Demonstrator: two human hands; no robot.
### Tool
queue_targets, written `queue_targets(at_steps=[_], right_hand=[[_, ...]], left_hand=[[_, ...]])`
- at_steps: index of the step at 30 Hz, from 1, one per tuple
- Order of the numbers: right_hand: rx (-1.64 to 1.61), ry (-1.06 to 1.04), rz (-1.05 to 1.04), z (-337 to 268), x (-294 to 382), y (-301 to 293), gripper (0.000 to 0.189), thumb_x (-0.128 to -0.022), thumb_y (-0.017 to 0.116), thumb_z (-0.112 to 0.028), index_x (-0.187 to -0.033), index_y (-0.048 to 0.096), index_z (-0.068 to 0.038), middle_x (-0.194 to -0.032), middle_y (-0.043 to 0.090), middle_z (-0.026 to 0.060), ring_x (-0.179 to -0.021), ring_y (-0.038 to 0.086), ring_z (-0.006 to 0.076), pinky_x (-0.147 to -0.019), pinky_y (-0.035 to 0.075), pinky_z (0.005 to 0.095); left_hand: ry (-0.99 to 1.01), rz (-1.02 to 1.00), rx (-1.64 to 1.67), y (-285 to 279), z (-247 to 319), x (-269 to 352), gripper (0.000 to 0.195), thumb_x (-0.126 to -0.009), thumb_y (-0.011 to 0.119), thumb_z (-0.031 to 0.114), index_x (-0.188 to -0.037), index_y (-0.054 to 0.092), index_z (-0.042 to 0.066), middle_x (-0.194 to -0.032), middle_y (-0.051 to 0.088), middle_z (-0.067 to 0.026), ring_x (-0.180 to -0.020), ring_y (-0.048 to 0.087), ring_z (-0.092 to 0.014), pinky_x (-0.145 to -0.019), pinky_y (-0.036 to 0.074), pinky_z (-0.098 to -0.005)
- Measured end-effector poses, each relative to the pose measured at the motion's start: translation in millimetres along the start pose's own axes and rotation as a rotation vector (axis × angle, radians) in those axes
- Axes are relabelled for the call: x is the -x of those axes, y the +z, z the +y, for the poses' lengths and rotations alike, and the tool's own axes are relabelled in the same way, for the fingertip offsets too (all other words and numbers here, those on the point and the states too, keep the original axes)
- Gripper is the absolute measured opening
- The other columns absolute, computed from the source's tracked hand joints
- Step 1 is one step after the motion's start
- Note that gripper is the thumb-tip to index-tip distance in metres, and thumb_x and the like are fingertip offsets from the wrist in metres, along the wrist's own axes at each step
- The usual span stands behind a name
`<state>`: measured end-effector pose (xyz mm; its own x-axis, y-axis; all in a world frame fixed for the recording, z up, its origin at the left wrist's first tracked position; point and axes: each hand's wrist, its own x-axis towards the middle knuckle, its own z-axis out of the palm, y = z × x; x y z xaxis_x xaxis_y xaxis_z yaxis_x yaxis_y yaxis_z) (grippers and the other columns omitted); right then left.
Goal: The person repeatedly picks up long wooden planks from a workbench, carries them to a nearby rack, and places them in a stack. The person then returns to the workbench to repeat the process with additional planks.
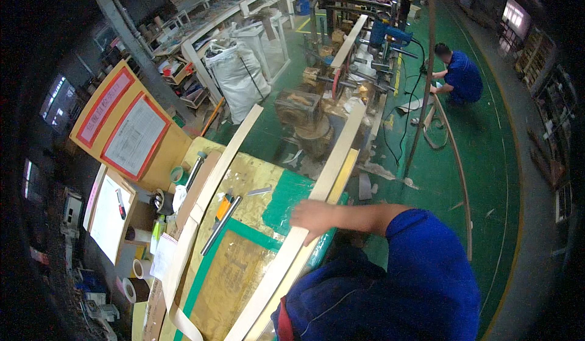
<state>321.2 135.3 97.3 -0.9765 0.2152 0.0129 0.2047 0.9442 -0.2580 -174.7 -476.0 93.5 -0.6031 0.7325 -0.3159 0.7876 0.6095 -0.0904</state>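
My right hand (315, 218) lies palm down across a long pale strip (340, 151), fingers over one edge and thumb at the other. This flat strip runs lengthwise along the near edge of a workbench (237, 277) with a worn yellowish top and green tape. Beneath it, a second, yellow strip (343, 176) shows along the side. Another pale strip (228, 158) lies along the bench's far side, its lower end bent and curling. Between the strips rest a metal tube (220, 226) and an orange-and-black tool (224, 206). My left hand is out of view.
A machine (361, 67) with another pale strip (349, 42) stands beyond the bench. A person (459, 76) crouches on the green floor beside a long thin strip (450, 144). Left are a clipboard (109, 217) with a utility knife (120, 202), tape rolls (135, 290) and a white sack (237, 76).
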Motion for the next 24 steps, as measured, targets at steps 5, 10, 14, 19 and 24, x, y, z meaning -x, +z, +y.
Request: queue_targets(at_steps=[5,10,14,19,24], right_hand=[[-0.174,-0.144,0.099,-49,-12,62,0.072,-0.075,0.075,-0.069,-0.110,0.064,-0.006,-0.104,0.064,0.0112,-0.103,0.061,0.0318,-0.090,0.045,0.0444],[-0.241,-0.115,0.109,-100,-27,86,0.070,-0.078,0.072,-0.067,-0.113,0.063,-0.007,-0.103,0.062,0.0096,-0.104,0.059,0.0294,-0.091,0.043,0.0416],[-0.215,-0.102,0.046,-115,-32,94,0.075,-0.079,0.067,-0.071,-0.116,0.063,-0.007,-0.102,0.061,0.0093,-0.103,0.059,0.0287,-0.090,0.043,0.0418],[-0.192,-0.085,0.177,-118,-33,121,0.082,-0.083,0.057,-0.079,-0.120,0.064,-0.006,-0.103,0.060,0.0103,-0.101,0.057,0.0294,-0.090,0.043,0.0435],[-0.138,-0.002,-0.237,-119,-43,134,0.078,-0.080,0.071,-0.072,-0.129,0.064,-0.011,-0.123,0.065,0.0103,-0.122,0.059,0.0305,-0.105,0.045,0.0484]], left_hand=[[-0.104,-0.052,0.009,14,-21,4,0.053,-0.077,0.082,0.045,-0.115,0.071,0.009,-0.099,0.074,-0.0167,-0.088,0.070,-0.039,-0.078,0.055,-0.0512],[-0.163,-0.104,-0.004,21,-41,8,0.044,-0.080,0.077,0.041,-0.110,0.073,0.010,-0.100,0.075,-0.0166,-0.090,0.071,-0.038,-0.079,0.056,-0.0506],[-0.201,-0.143,-0.019,34,-64,12,0.037,-0.082,0.072,0.038,-0.106,0.075,0.011,-0.101,0.075,-0.0165,-0.091,0.072,-0.038,-0.081,0.057,-0.0501],[-0.241,-0.204,-0.038,47,-107,24,0.030,-0.084,0.067,0.034,-0.101,0.077,0.011,-0.102,0.076,-0.0164,-0.092,0.073,-0.037,-0.082,0.058,-0.0495],[-0.269,-0.330,-0.047,74,-143,81,0.027,-0.087,0.062,0.030,-0.096,0.080,0.012,-0.103,0.078,-0.0162,-0.094,0.074,-0.037,-0.083,0.059,-0.0489]])
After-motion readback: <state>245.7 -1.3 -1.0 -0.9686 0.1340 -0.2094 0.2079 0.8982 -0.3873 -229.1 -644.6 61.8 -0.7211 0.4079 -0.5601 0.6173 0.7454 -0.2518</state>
